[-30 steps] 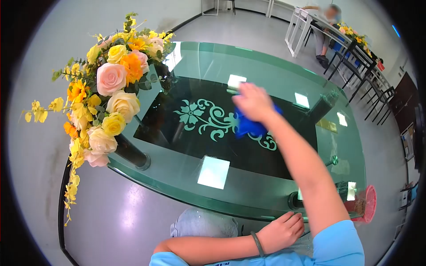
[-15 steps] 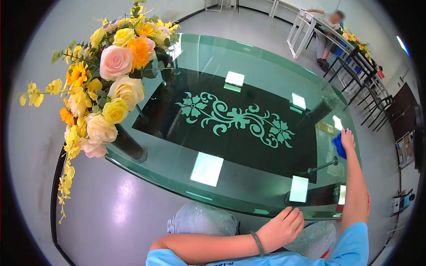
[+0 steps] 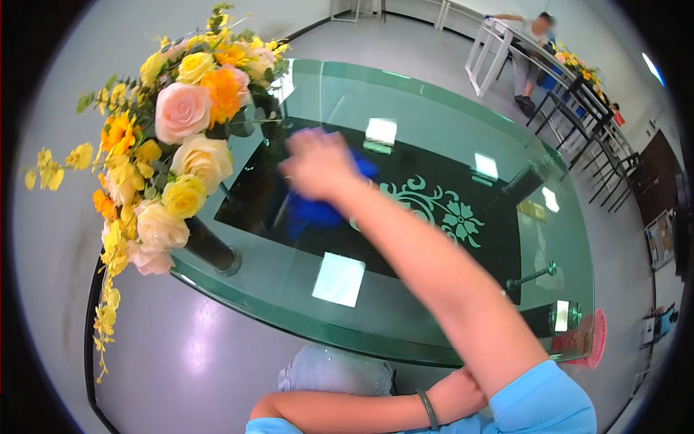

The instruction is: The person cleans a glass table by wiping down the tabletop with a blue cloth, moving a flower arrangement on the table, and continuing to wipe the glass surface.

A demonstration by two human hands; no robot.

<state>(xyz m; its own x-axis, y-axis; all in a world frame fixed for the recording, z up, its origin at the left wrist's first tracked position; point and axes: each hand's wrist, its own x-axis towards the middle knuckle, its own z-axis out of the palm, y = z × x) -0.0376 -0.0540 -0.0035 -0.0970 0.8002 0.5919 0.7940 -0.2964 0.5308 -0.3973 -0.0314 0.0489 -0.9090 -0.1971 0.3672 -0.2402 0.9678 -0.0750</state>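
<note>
The right grip, the person's right hand [image 3: 318, 163], lies palm down over a blue cloth [image 3: 314, 210] and has it pressed under the fingers. Motion blur affects both; how far the fingers are curled cannot be told. The landmark for this report is the dark panel [image 3: 434, 170] of the glass desk [image 3: 376, 94]; sides are as the wearer sees them. The cloth is over the left part of the panel, bunched, showing on both sides of the hand. Cloth, hand and forearm cover much of a pale floral scroll [image 3: 460, 219]; its right end is exposed on the panel.

The left hand [image 3: 463, 394] is on the wearer's side of the panel, well apart from it. The right arm hides its fingers, so its opening and contents cannot be told. A dark bangle [image 3: 426, 409] circles that wrist.

Left of the panel stands a flower arrangement [image 3: 191, 137] of yellow, orange, pink and cream blooms, with a trailing spray. Right of the panel, beyond the desk edge, is a pink basket [image 3: 598, 340]. Far beyond the panel, to the right, another person [image 3: 538, 43] sits at a white-framed table [image 3: 477, 61], near black chairs [image 3: 607, 177].
</note>
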